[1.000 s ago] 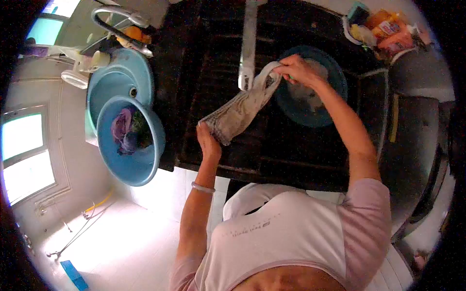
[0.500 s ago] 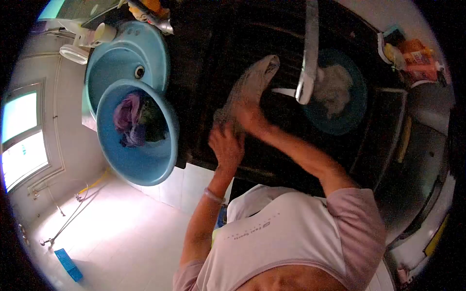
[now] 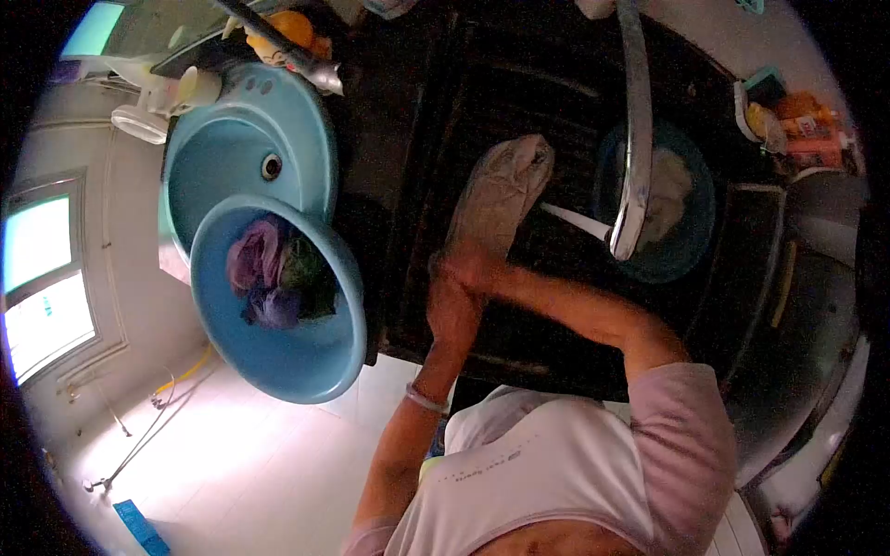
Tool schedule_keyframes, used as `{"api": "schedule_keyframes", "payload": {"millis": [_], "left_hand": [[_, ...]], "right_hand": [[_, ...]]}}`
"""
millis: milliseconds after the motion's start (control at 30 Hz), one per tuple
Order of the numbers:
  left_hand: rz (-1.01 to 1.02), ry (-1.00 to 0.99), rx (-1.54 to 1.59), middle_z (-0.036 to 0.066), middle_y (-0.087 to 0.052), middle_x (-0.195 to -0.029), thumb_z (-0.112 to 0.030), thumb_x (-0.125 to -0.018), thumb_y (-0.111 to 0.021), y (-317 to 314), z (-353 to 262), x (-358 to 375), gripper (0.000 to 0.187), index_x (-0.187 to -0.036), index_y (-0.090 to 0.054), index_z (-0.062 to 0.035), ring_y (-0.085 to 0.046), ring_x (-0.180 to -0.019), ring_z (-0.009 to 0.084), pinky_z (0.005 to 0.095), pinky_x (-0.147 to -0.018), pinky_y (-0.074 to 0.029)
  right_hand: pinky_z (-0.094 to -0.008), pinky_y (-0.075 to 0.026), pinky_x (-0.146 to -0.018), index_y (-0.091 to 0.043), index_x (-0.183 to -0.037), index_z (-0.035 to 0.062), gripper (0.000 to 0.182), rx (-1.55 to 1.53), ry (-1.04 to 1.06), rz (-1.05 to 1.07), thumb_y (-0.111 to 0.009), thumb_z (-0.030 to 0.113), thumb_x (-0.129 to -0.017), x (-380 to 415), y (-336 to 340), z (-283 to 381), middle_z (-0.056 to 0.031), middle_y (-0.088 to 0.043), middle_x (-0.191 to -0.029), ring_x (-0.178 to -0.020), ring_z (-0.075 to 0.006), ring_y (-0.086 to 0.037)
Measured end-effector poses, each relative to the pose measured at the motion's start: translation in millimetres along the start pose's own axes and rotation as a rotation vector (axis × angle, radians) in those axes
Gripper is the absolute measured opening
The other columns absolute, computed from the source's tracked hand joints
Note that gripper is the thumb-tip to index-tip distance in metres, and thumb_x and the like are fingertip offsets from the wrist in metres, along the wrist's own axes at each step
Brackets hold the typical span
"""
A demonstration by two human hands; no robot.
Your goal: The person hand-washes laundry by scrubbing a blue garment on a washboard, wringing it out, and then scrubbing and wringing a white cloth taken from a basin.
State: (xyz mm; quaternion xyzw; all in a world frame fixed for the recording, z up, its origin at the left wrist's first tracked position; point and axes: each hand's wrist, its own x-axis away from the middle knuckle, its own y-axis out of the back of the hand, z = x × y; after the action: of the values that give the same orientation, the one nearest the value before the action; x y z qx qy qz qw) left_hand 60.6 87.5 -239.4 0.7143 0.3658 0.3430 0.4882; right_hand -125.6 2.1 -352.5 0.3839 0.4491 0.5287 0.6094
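Note:
A pale, wet-looking cloth [image 3: 502, 190] lies stretched out on the dark ridged surface of the sink [image 3: 565, 111]. Both hands are at its near end. My left hand [image 3: 452, 301] is closed on that end. My right hand [image 3: 477, 266] lies against the cloth just above and partly over the left one; its fingers are blurred. To the right, a metal faucet [image 3: 638, 139] reaches over a dark blue basin [image 3: 700, 222] that holds a whitish cloth [image 3: 669, 196].
At the left, a light blue tub [image 3: 278, 371] with purple and dark green cloths [image 3: 257, 255] overlaps a blue washbasin [image 3: 199, 157]. Orange packages [image 3: 807, 125] stand at the upper right. A blue basket [image 3: 139, 526] is on the floor.
The right hand has drawn down the cloth toward the left hand, and the cloth lies flatter and wider. The whole view has shifted, with things appearing lower and farther right.

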Motion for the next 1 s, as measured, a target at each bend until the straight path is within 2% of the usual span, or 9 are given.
{"api": "schedule_keyframes", "payload": {"millis": [133,200,267,400,533,667,767,900,1000], "left_hand": [[0.085,0.051,0.048,0.020,-0.047,-0.093,-0.027,-0.076,-0.064,0,4,19,0.040,-0.099,-0.044,-0.0010,-0.050,-0.088,0.0380,0.0463,-0.071,-0.046],[0.122,0.091,0.058,0.020,-0.047,-0.094,-0.027,-0.076,-0.064,-4,2,17,0.042,-0.102,-0.043,-0.0014,-0.049,-0.090,0.0384,0.0469,-0.072,-0.045],[0.138,0.110,0.071,0.020,-0.046,-0.096,-0.028,-0.076,-0.063,7,-7,19,0.043,-0.104,-0.043,-0.0022,-0.048,-0.092,0.0381,0.0476,-0.074,-0.043],[0.044,0.064,-0.042,0.020,-0.044,-0.100,-0.028,-0.077,-0.063,29,-4,13,0.042,-0.104,-0.043,-0.0034,-0.046,-0.094,0.0369,0.0473,-0.075,-0.040],[0.188,0.063,0.008,0.020,-0.043,-0.100,-0.029,-0.076,-0.063,6,12,13,0.047,-0.106,-0.040,-0.0012,-0.046,-0.094,0.0363,0.0467,-0.075,-0.039],[0.197,0.127,0.053,0.021,-0.043,-0.099,-0.027,-0.074,-0.066,8,1,18,0.052,-0.106,-0.037,0.0018,-0.046,-0.092,0.0373,0.0467,-0.074,-0.039],[0.110,0.096,0.453,0.021,-0.042,-0.097,-0.018,-0.072,-0.067,10,8,14,0.051,-0.105,-0.036,0.0022,-0.046,-0.090,0.0399,0.0468,-0.074,-0.039],[0.105,0.106,0.401,0.024,-0.041,-0.097,-0.011,-0.068,-0.066,7,16,21,0.051,-0.106,-0.035,0.0019,-0.044,-0.091,0.0421,0.0483,-0.074,-0.039],[0.104,0.098,0.392,0.025,-0.042,-0.097,-0.011,-0.067,-0.066,-6,14,28,0.052,-0.107,-0.035,0.0013,-0.045,-0.092,0.0423,0.0500,-0.073,-0.040]], "right_hand": [[-0.0392,-0.044,-0.077,-0.057,-0.098,0.0006,0.021,0.196,0.203,0.002,-0.048,0.009,-0.082,15,-14,-23,-0.0164,-0.059,-0.094,-0.081,-0.0267,-0.056],[-0.0429,-0.046,-0.068,-0.058,-0.097,0.0011,0.021,-0.183,-0.073,0.082,-0.048,0.010,-0.081,-23,25,-69,-0.0166,-0.059,-0.093,-0.074,-0.0286,-0.056],[-0.0452,-0.047,-0.061,-0.059,-0.098,0.0017,0.022,-0.103,-0.162,0.058,-0.049,0.011,-0.081,-33,34,-76,-0.0163,-0.059,-0.093,-0.070,-0.0297,-0.057],[-0.0437,-0.046,-0.073,-0.055,-0.106,0.0028,0.025,0.190,0.015,0.491,-0.045,0.013,-0.085,-4,19,-10,-0.0151,-0.056,-0.102,-0.084,-0.0292,-0.056],[-0.0376,-0.042,-0.082,-0.045,-0.117,0.0034,0.031,0.051,0.079,0.279,-0.037,0.016,-0.090,-3,8,-34,-0.0125,-0.053,-0.106,-0.094,-0.0231,-0.051],[-0.0371,-0.041,-0.082,-0.046,-0.114,0.0034,0.029,0.100,-0.154,0.004,-0.039,0.016,-0.089,-37,40,-71,-0.0122,-0.053,-0.105,-0.094,-0.0233,-0.050],[-0.0368,-0.041,-0.081,-0.047,-0.112,0.0035,0.028,0.135,-0.025,0.072,-0.039,0.016,-0.088,-3,24,-12,-0.0120,-0.052,-0.103,-0.093,-0.0235,-0.050],[-0.0363,-0.040,-0.080,-0.049,-0.109,0.0035,0.026,-0.058,0.291,0.176,-0.041,0.016,-0.087,30,6,21,-0.0118,-0.052,-0.102,-0.092,-0.0238,-0.050],[-0.0359,-0.040,-0.080,-0.050,-0.107,0.0035,0.025,0.018,0.124,0.053,-0.042,0.017,-0.087,-13,24,-38,-0.0116,-0.052,-0.100,-0.091,-0.0240,-0.050]]}}
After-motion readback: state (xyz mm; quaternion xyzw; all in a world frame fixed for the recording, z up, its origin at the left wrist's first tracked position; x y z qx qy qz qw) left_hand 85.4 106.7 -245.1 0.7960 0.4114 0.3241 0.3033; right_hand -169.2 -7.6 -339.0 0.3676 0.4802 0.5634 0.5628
